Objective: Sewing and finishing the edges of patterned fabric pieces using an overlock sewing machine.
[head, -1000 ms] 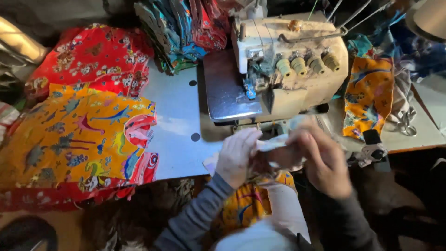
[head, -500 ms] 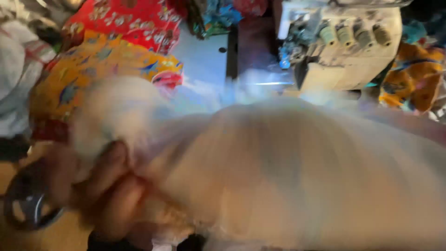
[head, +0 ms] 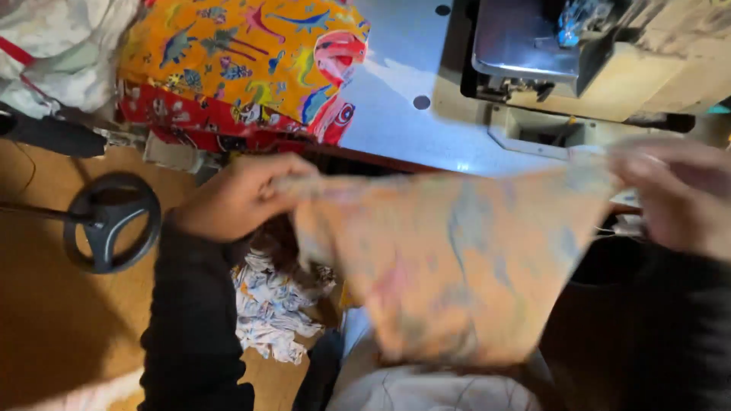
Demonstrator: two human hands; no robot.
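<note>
A pale orange printed fabric piece (head: 457, 259), seen from its faded back side, hangs stretched between my two hands below the table's front edge. My left hand (head: 236, 196) pinches its left corner. My right hand (head: 670, 194), blurred, grips its right corner near the sewing machine (head: 601, 53). Both sleeves are dark. The cloth hides my lap.
A stack of bright orange and red printed fabric (head: 236, 68) lies on the white table (head: 403, 106) at the left. Scraps of pale cloth (head: 270, 304) lie on the wooden floor. A black round pedal or wheel (head: 110, 221) stands at the left, with white bundled cloth (head: 61, 46) above it.
My view has dropped toward the table's front edge and the floor. The cloth, bunched close to the camera before, is now spread flat between my hands.
</note>
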